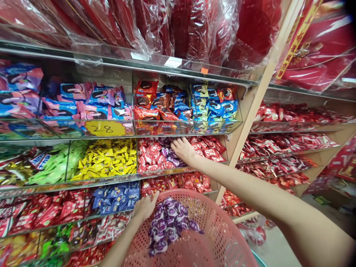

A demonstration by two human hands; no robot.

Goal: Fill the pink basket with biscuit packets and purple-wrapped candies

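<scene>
A pink perforated plastic basket (222, 226) fills the lower middle of the view, tilted so its inside shows. A heap of purple-and-white wrapped candies (167, 224) lies in it. My left hand (146, 205) grips the basket's left rim, thumb along the top edge. My right hand (184, 151) reaches into a shelf compartment, its bent fingers closed down among purple-wrapped candies (174, 157); what lies under the fingers is partly hidden. Red-and-white wrapped candies (151, 154) lie left of this hand, and red packets (208, 146) lie on its right.
Above the right hand runs a glass shelf front (167, 128) with packaged cookies (146, 105) behind it. Yellow candies (107, 157) and blue packets (116, 196) fill compartments leftward. A wooden upright (250, 107) divides the shelving. A yellow price tag (105, 128) reads 28.
</scene>
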